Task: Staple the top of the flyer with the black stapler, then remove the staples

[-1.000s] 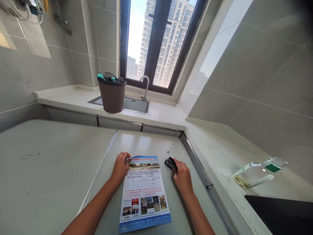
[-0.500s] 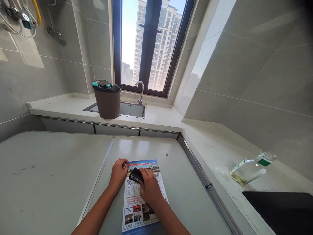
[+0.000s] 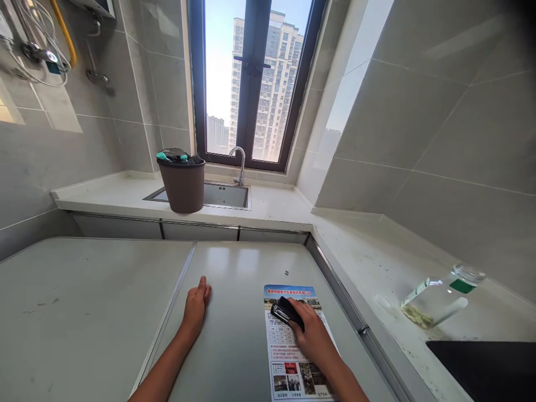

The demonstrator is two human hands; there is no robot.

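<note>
My right hand (image 3: 312, 332) is closed round a black stapler (image 3: 287, 312), which lies over the upper part of a printed flyer (image 3: 288, 352). The flyer rests flat on the pale table, with a blue band and red lettering at the top and small photos low down. My right hand and forearm cover part of its right side. Left of the flyer and apart from it, my left hand (image 3: 196, 306) is over the table, loosely closed, with a finger pointing forward and nothing visible in it. A few tiny staple-like bits (image 3: 286, 273) lie beyond the flyer.
The pale folding table (image 3: 104, 312) has a seam left of my left arm. Behind it, a brown bin (image 3: 182, 187) stands on the counter by a sink (image 3: 228, 195) with a tap (image 3: 239, 164). At right are a glass bottle (image 3: 439, 298) and a black panel (image 3: 486, 368).
The flyer has slid to the right together with my right hand and the stapler. My left hand has let go of the flyer's upper left corner and moved slightly left. The view has tilted up a little.
</note>
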